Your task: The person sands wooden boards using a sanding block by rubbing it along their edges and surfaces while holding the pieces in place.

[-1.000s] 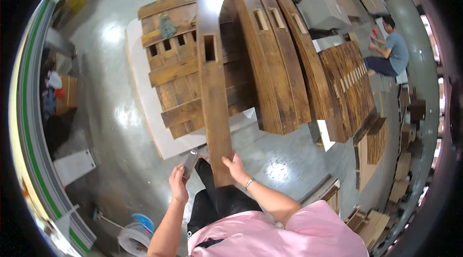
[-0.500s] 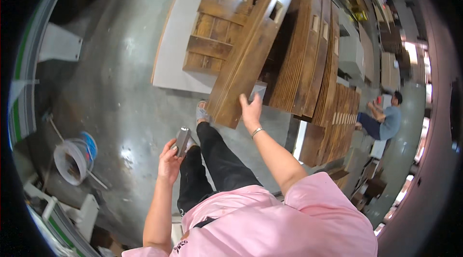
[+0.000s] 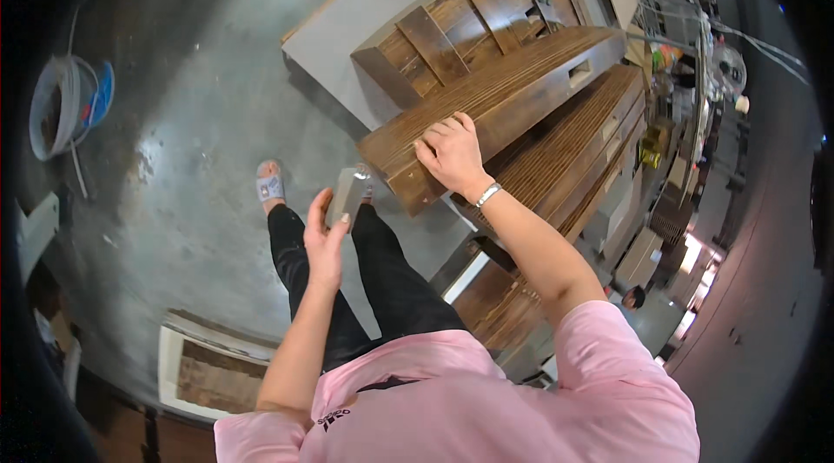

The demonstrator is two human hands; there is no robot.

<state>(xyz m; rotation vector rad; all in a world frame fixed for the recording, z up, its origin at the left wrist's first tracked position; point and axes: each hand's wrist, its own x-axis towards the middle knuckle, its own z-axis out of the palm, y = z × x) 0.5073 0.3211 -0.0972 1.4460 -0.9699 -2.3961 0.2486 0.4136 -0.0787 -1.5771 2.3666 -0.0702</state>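
My left hand (image 3: 326, 241) is closed around a grey, oblong block-shaped object (image 3: 347, 192) with a shiny end; its exact kind I cannot make out. My right hand (image 3: 452, 150) grips the near end of a stack of brown wooden boards (image 3: 521, 102), fingers curled over the top. The stack lies slanting from near my legs to the far right, and a rectangular slot shows in its side. Beside it on the right is another stack of brown boards (image 3: 569, 155). The grey object is just left of the gripped stack's near end, close to it.
Behind the gripped stack, a slatted brown wooden panel (image 3: 460, 29) lies on a white board (image 3: 339, 46). A white-framed wooden piece (image 3: 213, 367) is at the lower left. A bucket (image 3: 56, 107) stands at far left. Part of another person (image 3: 630, 296) shows at right.
My view has turned, and the boards now lie more crosswise. My right hand has gone from the boards' side edge to over their top. My left hand, still holding the grey object, is nearer them.
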